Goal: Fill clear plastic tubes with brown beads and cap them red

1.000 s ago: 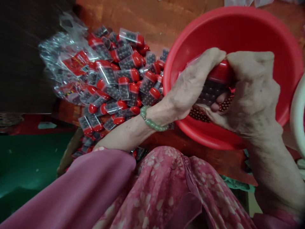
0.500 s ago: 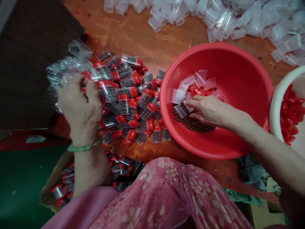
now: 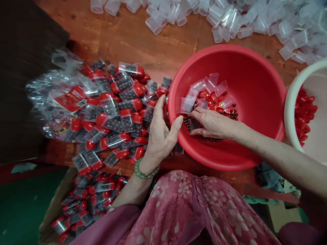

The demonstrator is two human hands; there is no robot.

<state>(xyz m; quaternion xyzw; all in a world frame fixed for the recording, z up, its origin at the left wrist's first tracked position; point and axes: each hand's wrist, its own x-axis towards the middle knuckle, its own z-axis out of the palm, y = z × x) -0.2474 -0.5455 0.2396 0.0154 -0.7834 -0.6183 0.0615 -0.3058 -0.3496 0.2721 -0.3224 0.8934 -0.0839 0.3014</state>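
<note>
In the head view my right hand (image 3: 213, 124) reaches into a red basin (image 3: 265, 85). Its thumb and fingers close around a small clear plastic container (image 3: 195, 124), low among dark brown beads (image 3: 188, 126). Other clear containers (image 3: 187, 104) and red caps (image 3: 209, 99) lie beside the beads. My left hand (image 3: 162, 134), with a green bead bracelet at the wrist, is at the basin's left rim. Its thumb and fingers are apart, with nothing visible between them. Left of it spreads a heap of red-capped containers filled with dark beads (image 3: 127, 120).
A clear plastic bag (image 3: 46, 88) with a red label lies left of the heap. Below it, a carton (image 3: 55, 197) holds more capped containers. Empty clear containers (image 3: 230, 20) cover the table's far side. A white basin (image 3: 291, 112) with red caps (image 3: 305, 115) touches the red one.
My left hand has moved right, from the plastic bag to the red basin's rim. My right hand has shifted slightly left and closed around a clear container. The view has shifted a little.
</note>
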